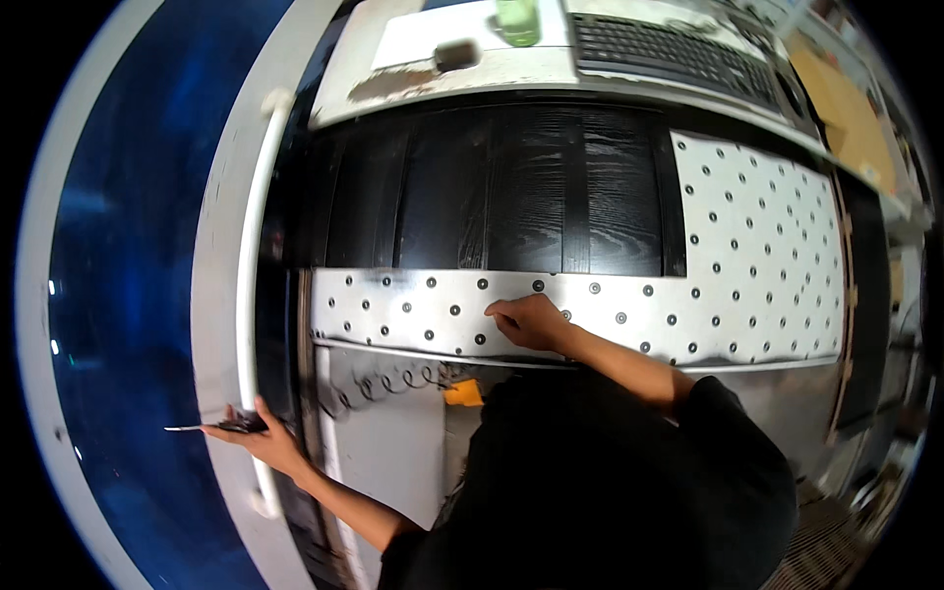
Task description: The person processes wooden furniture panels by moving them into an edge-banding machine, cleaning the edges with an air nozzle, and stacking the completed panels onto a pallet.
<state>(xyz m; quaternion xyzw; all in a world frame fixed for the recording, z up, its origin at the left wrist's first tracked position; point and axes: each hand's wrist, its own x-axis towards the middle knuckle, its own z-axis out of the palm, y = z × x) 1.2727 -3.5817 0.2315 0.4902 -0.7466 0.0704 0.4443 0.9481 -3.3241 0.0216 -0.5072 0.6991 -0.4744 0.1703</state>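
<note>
My right hand [529, 321] rests with curled fingers on a metal table [393, 300] studded with small roller balls, just below a stack of black wood-grain panels [511, 192]. The fingertips touch the metal surface near the panels' front edge; whether they pinch anything is hidden. My left hand [258, 435] reaches out to the left beside a white rail [252, 246] and holds a thin dark tool [211, 427] with a pointed metal tip sticking out leftward.
The roller-ball table widens to the right [762, 246]. Behind the panels sit a keyboard [669, 49], a green bottle [518, 20] and a small dark device [455, 53]. Coiled cable [393, 379] and an orange part [464, 393] lie under the table edge. A blue surface [128, 295] fills the left.
</note>
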